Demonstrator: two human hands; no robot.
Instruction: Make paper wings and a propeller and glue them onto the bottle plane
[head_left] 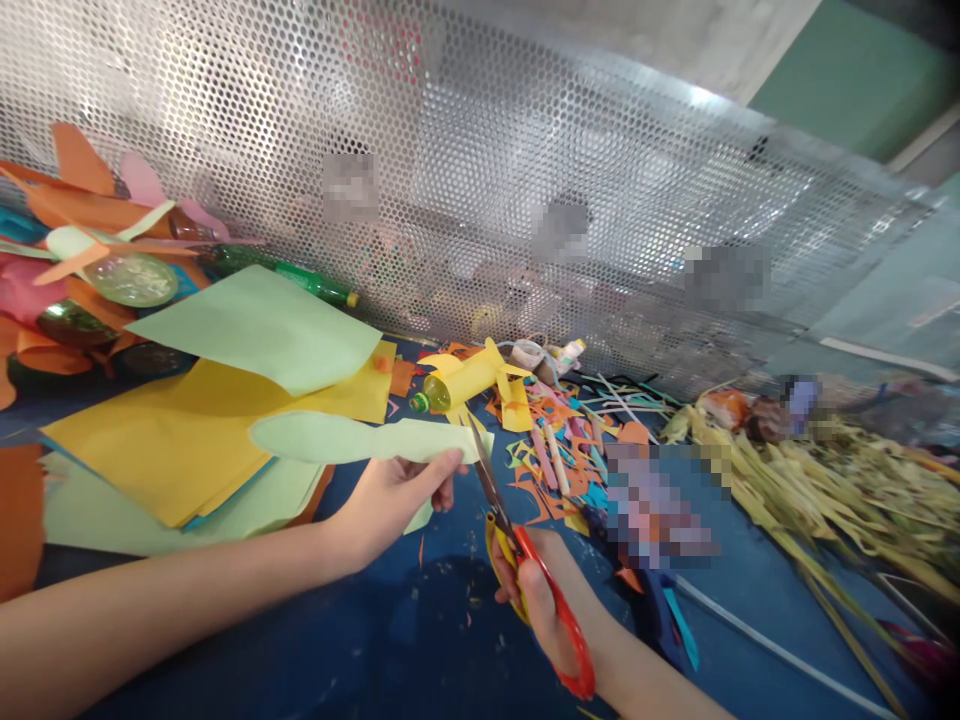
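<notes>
My left hand [394,500] pinches a long, rounded strip of light green paper [337,438] and holds it out level above the blue table. My right hand [536,590] grips scissors with red and yellow handles [525,555]. Their blades point up and away, and the tips meet the right end of the green strip, just past my left fingertips. Both forearms reach in from the bottom edge.
A stack of yellow, green and orange sheets [195,430] lies at left, with a loose green sheet [262,325] on top. A yellow paper-wrapped bottle [465,380] and coloured paper scraps [555,440] lie ahead. Dried leaf strips [840,490] cover the right. A perforated metal screen [525,180] stands behind.
</notes>
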